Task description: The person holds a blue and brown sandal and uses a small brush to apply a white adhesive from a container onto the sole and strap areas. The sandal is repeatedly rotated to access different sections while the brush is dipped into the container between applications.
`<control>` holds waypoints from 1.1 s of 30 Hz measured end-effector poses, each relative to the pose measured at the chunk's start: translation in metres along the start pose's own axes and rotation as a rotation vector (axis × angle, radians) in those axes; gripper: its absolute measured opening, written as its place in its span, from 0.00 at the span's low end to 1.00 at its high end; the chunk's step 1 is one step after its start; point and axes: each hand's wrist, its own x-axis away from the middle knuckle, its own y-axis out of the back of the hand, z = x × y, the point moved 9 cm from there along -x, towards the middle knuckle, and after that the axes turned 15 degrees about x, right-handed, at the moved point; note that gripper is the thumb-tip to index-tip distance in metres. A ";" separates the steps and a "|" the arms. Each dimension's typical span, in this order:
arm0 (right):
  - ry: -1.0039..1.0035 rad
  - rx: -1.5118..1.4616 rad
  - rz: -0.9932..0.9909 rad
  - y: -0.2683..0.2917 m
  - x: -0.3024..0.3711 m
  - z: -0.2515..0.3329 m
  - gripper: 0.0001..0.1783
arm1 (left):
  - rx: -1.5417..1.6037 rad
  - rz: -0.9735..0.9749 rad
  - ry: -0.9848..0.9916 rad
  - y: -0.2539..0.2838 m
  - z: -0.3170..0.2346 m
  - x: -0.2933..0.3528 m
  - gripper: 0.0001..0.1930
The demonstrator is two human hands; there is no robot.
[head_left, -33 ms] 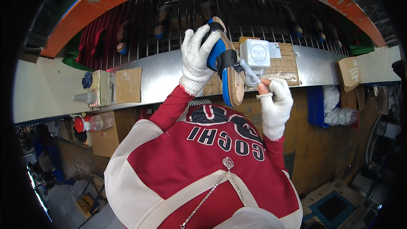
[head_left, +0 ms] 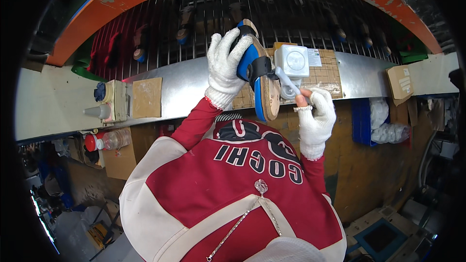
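My left hand (head_left: 225, 63), in a white knitted glove, grips a sandal (head_left: 264, 90) with a blue edge, a tan sole and black straps. The sandal is tilted above the bench front. In my right hand (head_left: 315, 116), gloved with bare fingertips showing, a slim pale grey tool (head_left: 286, 80) is pinched. Its tip reaches the sandal's black strap (head_left: 259, 68); the tip's kind cannot be made out. Just behind the tool stands a white square container (head_left: 292, 60) with a round mark on top.
Beyond the metal ledge (head_left: 182, 82) runs a rack of rods (head_left: 160, 29) carrying several sandals. Cardboard (head_left: 330, 75) lies under the white container. To the left are a cardboard piece (head_left: 147, 98) and a grey cone nozzle (head_left: 97, 112). At right, a small carton (head_left: 400, 83) sits near a blue bin (head_left: 360, 121).
The pale tool has shifted slightly in my right hand, its angle a little different. My left hand and the sandal stay in place.
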 end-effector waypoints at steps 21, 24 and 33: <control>0.146 -0.090 0.080 -0.003 -0.018 -0.007 0.11 | 0.190 0.166 0.402 -0.041 0.036 0.027 0.44; 0.149 -0.143 0.090 -0.007 -0.026 -0.009 0.11 | 0.598 0.181 0.728 -0.064 0.057 0.050 0.49; 0.280 -0.216 0.158 -0.016 -0.072 0.000 0.10 | 0.962 0.612 1.028 -0.070 0.008 0.045 0.51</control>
